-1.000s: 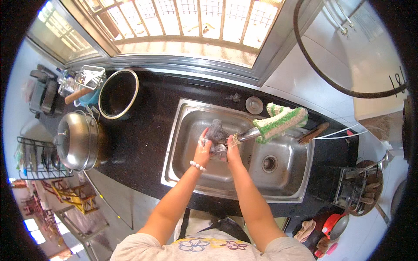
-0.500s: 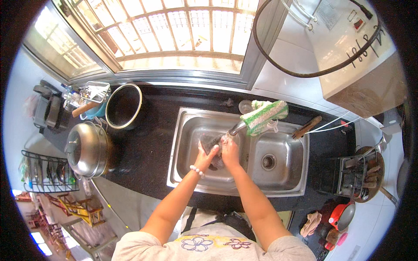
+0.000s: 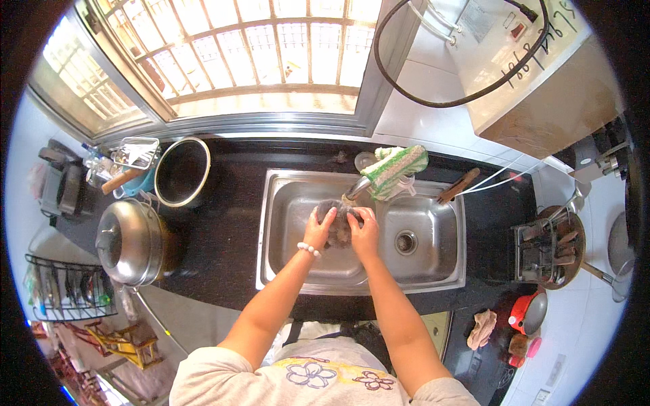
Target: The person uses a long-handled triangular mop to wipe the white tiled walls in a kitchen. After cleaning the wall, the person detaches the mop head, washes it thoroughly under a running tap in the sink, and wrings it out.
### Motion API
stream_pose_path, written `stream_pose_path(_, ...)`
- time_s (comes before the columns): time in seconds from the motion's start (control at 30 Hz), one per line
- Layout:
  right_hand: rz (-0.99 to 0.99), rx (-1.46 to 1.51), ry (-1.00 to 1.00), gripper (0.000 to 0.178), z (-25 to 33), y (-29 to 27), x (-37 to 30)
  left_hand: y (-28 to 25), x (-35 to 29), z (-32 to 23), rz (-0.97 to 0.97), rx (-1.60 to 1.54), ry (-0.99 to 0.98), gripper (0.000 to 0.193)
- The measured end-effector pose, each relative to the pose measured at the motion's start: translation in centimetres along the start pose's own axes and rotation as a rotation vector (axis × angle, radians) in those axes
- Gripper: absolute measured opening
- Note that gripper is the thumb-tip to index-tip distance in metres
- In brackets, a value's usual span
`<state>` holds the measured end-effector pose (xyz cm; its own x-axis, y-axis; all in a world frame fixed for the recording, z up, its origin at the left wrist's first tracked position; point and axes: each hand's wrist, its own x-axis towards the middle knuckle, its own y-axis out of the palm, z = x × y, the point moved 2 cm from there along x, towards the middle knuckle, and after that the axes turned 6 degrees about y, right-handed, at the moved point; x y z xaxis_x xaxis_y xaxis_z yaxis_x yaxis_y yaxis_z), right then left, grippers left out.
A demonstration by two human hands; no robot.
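While both hands meet over the sink: everything below is read from the head view.

Left hand [image 3: 318, 230]: closed around the left side of a dark round object, fingers curled onto its top edge; a white bead bracelet [image 3: 309, 250] sits on the wrist.

Right hand [image 3: 365, 233]: wrapped around the right side of the same object, fingers bent over its upper rim.

Dark round object [image 3: 338, 222]: held between the two hands, inside the steel sink [image 3: 291, 264], toward the basin's back wall and just under the tap; what exactly it is cannot be told.

Tap [image 3: 357, 187]: metal spout pointing down to the held object, its top covered by a green and white cloth [image 3: 401, 168].

Drain [image 3: 405, 242]: in the basin floor, to the right of the hands.

Counter [image 3: 230, 223]: black, running around the sink.

Left of sink: a dark pot [image 3: 181, 172] with a pale rim stands near the window; a steel lidded pot [image 3: 131, 241] stands nearer the counter's front edge.

Right of sink: a brown-handled tool [image 3: 458, 186] lies on the counter behind the basin.
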<state>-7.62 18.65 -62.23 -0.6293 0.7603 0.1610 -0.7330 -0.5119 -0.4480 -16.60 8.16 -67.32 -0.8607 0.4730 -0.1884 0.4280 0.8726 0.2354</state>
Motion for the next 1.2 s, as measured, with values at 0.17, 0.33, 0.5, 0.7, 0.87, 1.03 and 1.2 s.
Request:
stream_pose_path(0.17,0.005,0.191,0.174,0.014,-0.9,-1.0,-0.4,2.1,0.9,0.0,0.11,0.275,0.215,0.034)
stream_pose_path(0.33,-0.064,0.047,0.122,0.013,-1.9,0.3,-0.4,1.8,2.9,4.9,-0.014,0.686,0.344,0.023)
stream_pose_path(0.5,0.044,-0.053,0.012,0.023,-0.3,0.8,-0.5,3.2,3.6,4.5,-0.161,-0.096,-0.413,0.02)
stream_pose_path(0.7,0.163,-0.251,0.244,0.038,-4.4,4.1,3.3,0.7,2.5,8.0,0.116,0.401,-0.346,0.041)
stream_pose_path(0.87,-0.099,-0.139,0.145,0.026,-2.7,4.5,0.8,-2.1,4.1,9.5,0.184,0.481,-0.038,0.03)
stream_pose_path(1.03,0.089,-0.242,0.058,0.019,-0.9,4.8,-1.2,-0.5,2.8,7.8,0.325,0.397,-0.058,0.028)
stream_pose_path(1.2,-0.039,-0.116,0.207,0.014,-3.5,4.7,2.6,1.6,0.8,3.7,0.206,-0.264,-0.412,0.027)
